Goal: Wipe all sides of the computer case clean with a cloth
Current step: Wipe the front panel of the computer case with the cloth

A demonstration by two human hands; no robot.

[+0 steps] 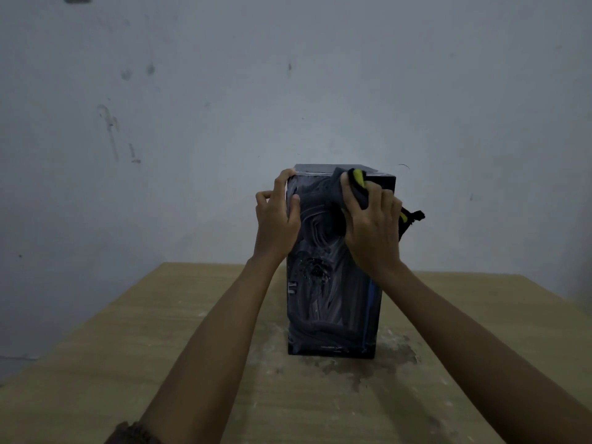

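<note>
A black computer case [330,293] stands upright on a wooden table, its near face smeared with swirled wet streaks and a thin blue strip down its right side. My left hand [277,219] grips the case's upper left edge, thumb on the near face and fingers curled round the side. My right hand [371,225] presses a dark cloth with yellow-green patches [358,184] against the upper right of the near face. Part of the cloth hangs out past the case's right edge.
The wooden table [179,331] has damp stains and pale specks around the foot of the case. A stained grey wall [288,91] rises close behind the table. The floor shows at the lower left.
</note>
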